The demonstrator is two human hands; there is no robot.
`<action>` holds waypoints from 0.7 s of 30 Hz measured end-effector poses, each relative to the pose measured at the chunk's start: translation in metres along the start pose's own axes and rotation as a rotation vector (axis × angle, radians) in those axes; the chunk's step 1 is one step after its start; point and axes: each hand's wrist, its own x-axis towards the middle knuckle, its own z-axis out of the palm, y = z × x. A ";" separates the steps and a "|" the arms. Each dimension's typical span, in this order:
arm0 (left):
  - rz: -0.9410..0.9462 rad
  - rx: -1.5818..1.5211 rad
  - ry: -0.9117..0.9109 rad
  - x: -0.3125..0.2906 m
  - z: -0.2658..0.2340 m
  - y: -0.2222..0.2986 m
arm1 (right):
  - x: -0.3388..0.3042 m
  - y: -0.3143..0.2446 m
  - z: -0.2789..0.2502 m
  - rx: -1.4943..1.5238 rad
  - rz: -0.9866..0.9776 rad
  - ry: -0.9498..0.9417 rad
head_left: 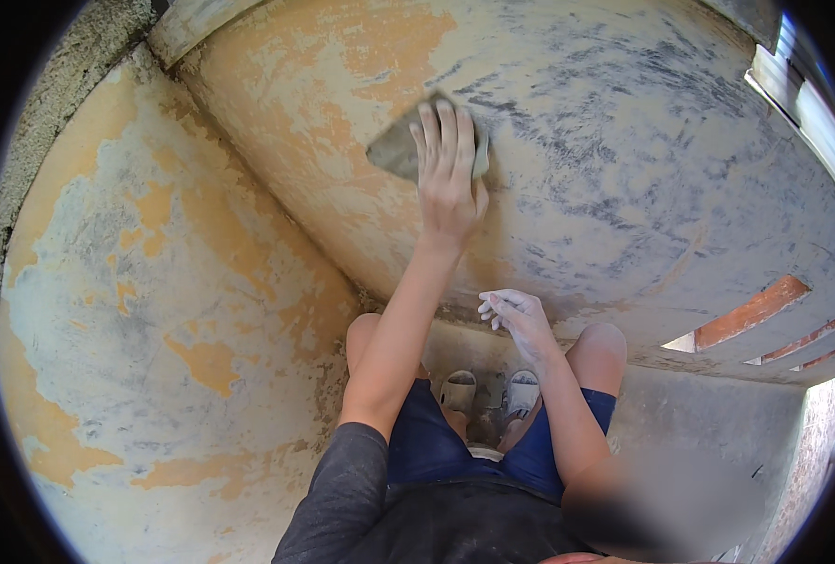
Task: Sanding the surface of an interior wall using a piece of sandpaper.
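Note:
My left hand (450, 179) reaches up and presses a grey-green sheet (394, 148) against the wall (577, 150). The sheet looks like sandpaper; one corner sticks out left of my fingers, and a folded edge shows by the right side. My fingers lie close together over it. Lower down, near my right knee, my right hand (519, 320) hangs in front of the wall. White dust coats it, and its fingers are loosely bent with nothing in them. Around the sheet the wall is patchy, with orange, cream and dark grey smears.
On the left a second wall (182, 348) with peeling orange and pale paint meets the first at a corner. Slots with reddish-brown edges (751, 315) run low at the right. My sandalled feet rest on a grey floor (681, 414). A pale strip (803, 113) edges the wall's upper right.

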 end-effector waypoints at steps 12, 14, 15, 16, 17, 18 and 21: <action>-0.050 -0.017 0.060 -0.024 0.012 0.003 | 0.001 0.010 0.000 -0.138 -0.157 0.302; -0.072 -0.046 0.065 0.005 0.011 0.013 | -0.005 0.007 0.004 -0.282 -0.273 0.507; -0.062 -0.050 0.096 0.019 0.008 0.013 | -0.013 -0.007 0.011 -0.588 -0.568 0.648; -0.045 -0.058 0.135 0.027 0.010 0.012 | -0.015 -0.017 0.014 -0.897 -0.880 0.780; -0.057 -0.023 0.116 0.018 0.010 0.009 | -0.019 -0.015 0.015 -0.907 -0.859 0.794; -0.054 -0.023 0.118 0.006 0.012 0.006 | -0.021 -0.015 0.014 -0.906 -0.863 0.796; -0.133 -0.022 0.085 -0.035 0.016 0.012 | -0.021 -0.017 0.010 -1.049 -0.941 0.892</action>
